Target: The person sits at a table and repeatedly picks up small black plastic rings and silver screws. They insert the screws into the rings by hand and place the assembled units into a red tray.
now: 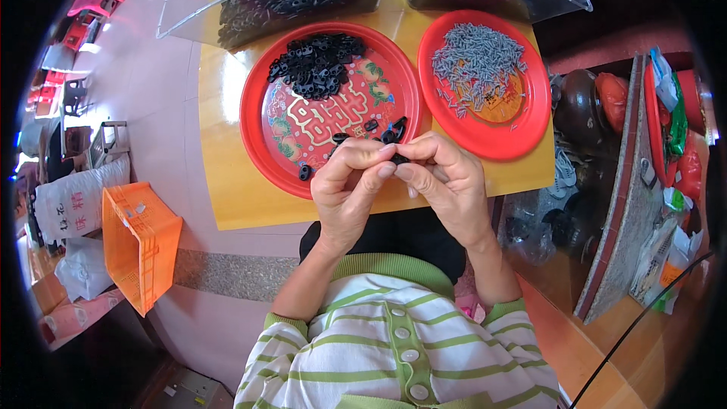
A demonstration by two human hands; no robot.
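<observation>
My left hand (344, 193) and my right hand (448, 185) meet over the near edge of a round red tray (254, 125). Fingertips of both are pinched together on a small black plastic part (399, 158), mostly hidden by the fingers. Whether a screw is between them too, I cannot tell. A heap of similar black parts (314, 64) with holes lies at the tray's far side, and several loose ones (390, 135) are scattered just beyond my hands. To the right, a red plate (539, 117) bears a pile of small grey screws (477, 60).
Two clear plastic bins (303, 0) of black parts stand along the far edge of the yellow table (235, 208). An orange crate (140, 246) and white sacks (83, 197) are on the left. A stone-topped ledge (613, 204) with bags and a dark jar (579, 98) are at right.
</observation>
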